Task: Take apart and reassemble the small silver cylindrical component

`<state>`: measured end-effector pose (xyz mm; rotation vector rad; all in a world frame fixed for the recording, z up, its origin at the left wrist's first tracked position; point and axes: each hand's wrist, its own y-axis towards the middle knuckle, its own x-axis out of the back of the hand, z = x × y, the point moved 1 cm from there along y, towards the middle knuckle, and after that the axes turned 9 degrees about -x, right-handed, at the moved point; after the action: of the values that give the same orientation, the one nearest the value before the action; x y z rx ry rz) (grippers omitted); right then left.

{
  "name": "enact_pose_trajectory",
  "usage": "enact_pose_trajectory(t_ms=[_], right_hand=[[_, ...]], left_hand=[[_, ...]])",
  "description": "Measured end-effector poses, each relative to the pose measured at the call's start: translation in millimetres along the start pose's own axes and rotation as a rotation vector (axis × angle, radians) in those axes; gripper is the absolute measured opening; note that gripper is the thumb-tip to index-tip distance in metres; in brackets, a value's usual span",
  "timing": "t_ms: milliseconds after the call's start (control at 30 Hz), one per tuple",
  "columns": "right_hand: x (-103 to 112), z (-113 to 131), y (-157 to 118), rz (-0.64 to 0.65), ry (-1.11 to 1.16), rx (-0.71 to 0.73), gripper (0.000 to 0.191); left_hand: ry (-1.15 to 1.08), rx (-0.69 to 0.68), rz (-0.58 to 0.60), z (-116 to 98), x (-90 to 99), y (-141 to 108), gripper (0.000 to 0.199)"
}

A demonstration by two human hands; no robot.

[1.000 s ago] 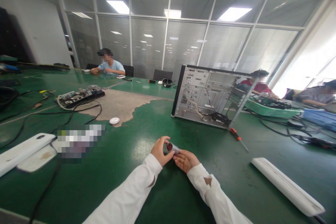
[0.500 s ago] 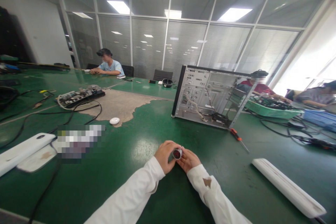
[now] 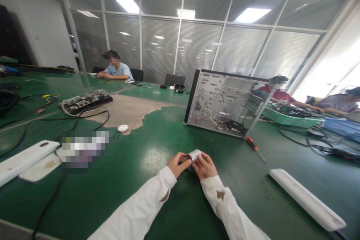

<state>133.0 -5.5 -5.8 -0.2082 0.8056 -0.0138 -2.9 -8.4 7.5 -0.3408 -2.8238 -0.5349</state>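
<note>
The bare left hand (image 3: 178,165) has its fingers round the dark end of a short silvery cylinder (image 3: 195,155) over the green desk (image 3: 118,187), its marking too small to read; its long axis slants up rightward into the right hand's (image 3: 206,167) grasping fingers. Farther right, a green plastic basket (image 3: 295,120) holds tangled black cables (image 3: 299,110).

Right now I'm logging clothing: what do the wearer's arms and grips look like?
The left sleeve and right sleeve are white, long and creased, each with a gaping slit near the cuff. No markings or cables show. The left grip and right grip are bare, ungloved hands.
</note>
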Motion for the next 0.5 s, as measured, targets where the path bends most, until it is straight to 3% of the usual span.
enact_pose_trajectory(t_ms=[133,267,367,500], right_hand=[[-4.7,-0.3,-2.8,0.014,-0.047,0.038,0.037],[-5.3,-0.3,-2.0,-0.014,-0.097,0.029,0.036],[-4.4,-0.3,-0.5,-0.037,-0.109,-0.002,0.036],[-5.8,-0.6,-2.1,-0.014,-0.099,-0.093,0.037]], left_hand=[[-0.209,0.104,-0.024,-0.5,-1.3,3.2,0.032],[-0.235,0.116,-0.082,1.5,2.0,5.0,0.026],[-0.028,0.033,-0.129,0.1,5.9,2.7,0.021],[0.375,-0.202,-0.164,-10.8,9.9,-2.8,0.023]])
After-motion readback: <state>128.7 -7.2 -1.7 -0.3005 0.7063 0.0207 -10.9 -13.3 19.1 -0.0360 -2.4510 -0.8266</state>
